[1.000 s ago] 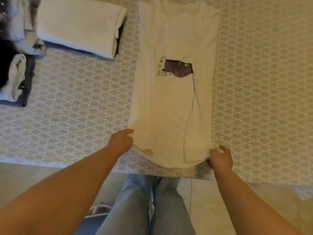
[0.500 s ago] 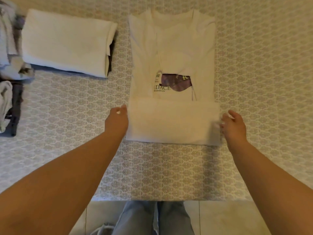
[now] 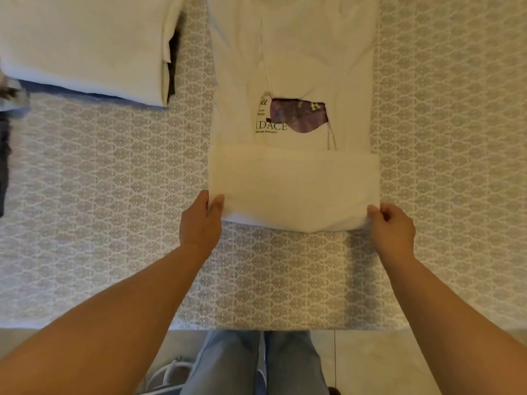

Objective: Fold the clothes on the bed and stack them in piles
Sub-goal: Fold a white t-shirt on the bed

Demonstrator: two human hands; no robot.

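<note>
Both hands have slid back to the folded band's near corners. Left hand [image 3: 201, 223] and right hand [image 3: 392, 225] pinch the shirt [image 3: 293, 189], its length running straight away from them.

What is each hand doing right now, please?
Left hand: pinching the folded lower left corner of the white T-shirt.
Right hand: fingers curled, gripping its folded lower right corner.

I count one cream T-shirt [image 3: 293, 81] lying between my two hands, my left hand [image 3: 201, 223] and my right hand [image 3: 392, 228]. Up past my left hand sits one stack of folded clothes [image 3: 82, 47], showing one white piece on top and at least one dark piece under it. Far out to the left of my left hand lies one more heap of dark clothes [image 3: 4, 155], too cut off to count.
</note>
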